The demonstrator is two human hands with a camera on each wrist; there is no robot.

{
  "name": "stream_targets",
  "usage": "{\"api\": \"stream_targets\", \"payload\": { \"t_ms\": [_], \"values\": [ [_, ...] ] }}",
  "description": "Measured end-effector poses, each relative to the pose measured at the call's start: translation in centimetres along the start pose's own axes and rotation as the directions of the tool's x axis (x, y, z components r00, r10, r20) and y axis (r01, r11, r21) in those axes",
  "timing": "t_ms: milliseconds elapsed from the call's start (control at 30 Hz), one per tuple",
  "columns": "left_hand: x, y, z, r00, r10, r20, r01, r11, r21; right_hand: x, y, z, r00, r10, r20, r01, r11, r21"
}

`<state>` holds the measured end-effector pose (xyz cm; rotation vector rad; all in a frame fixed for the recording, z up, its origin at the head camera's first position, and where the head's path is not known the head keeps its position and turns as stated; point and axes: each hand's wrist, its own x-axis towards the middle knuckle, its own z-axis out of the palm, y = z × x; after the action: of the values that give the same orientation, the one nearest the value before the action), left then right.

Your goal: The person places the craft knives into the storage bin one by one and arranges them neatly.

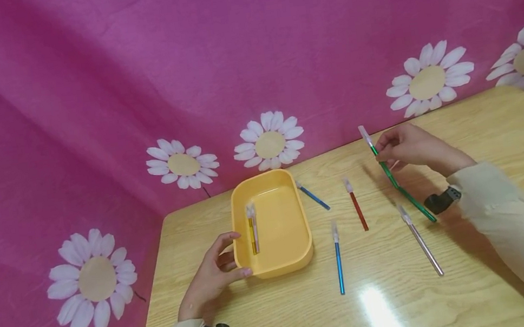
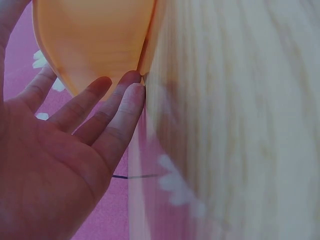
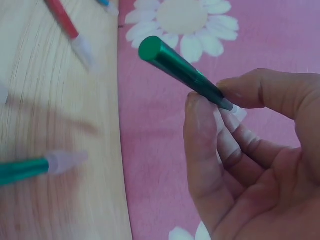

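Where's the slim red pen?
In the head view, the red pen lies on the wooden table, right of the yellow rectangular tray, near two blue pens.

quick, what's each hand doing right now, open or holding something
Left hand: open, touching the side of the yellow tray.
Right hand: closed, pinching a green pen.

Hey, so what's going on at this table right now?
A person's right hand pinches a green pen-like tool above the table. Their left hand touches the side of a yellow tray, where two similar tools lie. Five more lie on the table to the tray's right: two blue, one red, one green, one pinkish.
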<state>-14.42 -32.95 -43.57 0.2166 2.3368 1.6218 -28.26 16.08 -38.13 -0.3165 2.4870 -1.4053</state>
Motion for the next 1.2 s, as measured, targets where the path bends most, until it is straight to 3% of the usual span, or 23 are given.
{"api": "stream_targets", "payload": {
  "t_ms": [200, 467, 700, 1067, 1200],
  "values": [
    [-0.1, 0.2, 0.0, 1.0, 0.03, 0.01, -0.03, 0.999, 0.011, -0.1, -0.8, 0.9, 1.0, -0.023, 0.001, 0.023, 1.0, 0.012],
    [-0.2, 0.5, 0.0, 1.0, -0.016, -0.018, 0.016, 1.0, 0.011, 0.1, -2.3, 1.9, 0.999, -0.044, 0.01, 0.044, 0.999, 0.01],
    [-0.3, 0.9, 0.1, 1.0, -0.016, -0.011, 0.016, 1.0, 0.001, 0.7, -3.8, 3.0, 0.998, -0.061, 0.023, 0.06, 0.997, 0.05],
    [-0.1, 0.6, 0.1, 0.998, -0.041, -0.036, 0.041, 0.999, -0.003, 2.6, -7.8, 7.1, 0.994, -0.088, 0.067, 0.076, 0.983, 0.166],
    [-0.2, 0.6, 0.2, 0.997, -0.061, -0.038, 0.059, 0.997, -0.058, 3.5, -8.9, 8.7, 0.993, -0.097, 0.07, 0.078, 0.97, 0.229]
  ]
}}
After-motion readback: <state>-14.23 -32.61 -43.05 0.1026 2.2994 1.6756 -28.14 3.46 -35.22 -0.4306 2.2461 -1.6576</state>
